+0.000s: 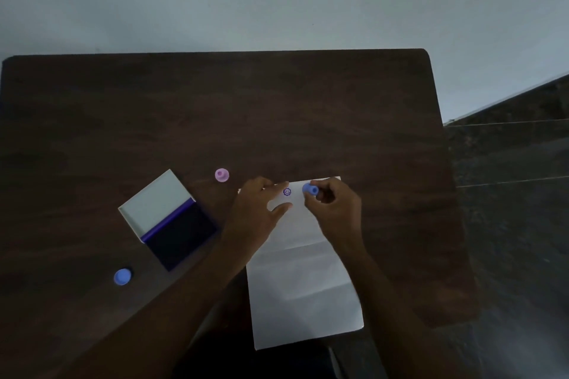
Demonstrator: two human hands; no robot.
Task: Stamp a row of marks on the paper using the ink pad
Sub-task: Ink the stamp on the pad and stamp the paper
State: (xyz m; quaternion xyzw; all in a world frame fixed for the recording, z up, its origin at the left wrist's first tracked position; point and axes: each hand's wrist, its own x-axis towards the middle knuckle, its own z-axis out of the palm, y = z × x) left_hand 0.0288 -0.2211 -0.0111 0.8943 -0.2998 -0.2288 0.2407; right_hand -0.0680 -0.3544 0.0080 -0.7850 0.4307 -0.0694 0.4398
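A white sheet of paper (303, 286) lies on the dark wooden table, reaching past its near edge. One purple smiley mark (287, 192) shows near the paper's far edge. My right hand (334, 204) grips a small blue stamp (309, 189) just right of that mark, close to or on the paper. My left hand (257, 209) rests flat on the paper's upper left part, fingers spread, holding nothing. The open ink pad (181, 232) with its white lid (154, 201) folded back lies to the left of the paper.
A pink stamp (221, 175) stands on the table beyond my left hand. A blue round cap or stamp (122, 276) lies near the ink pad's near left side. The table's right edge (443, 194) drops to a dark tiled floor.
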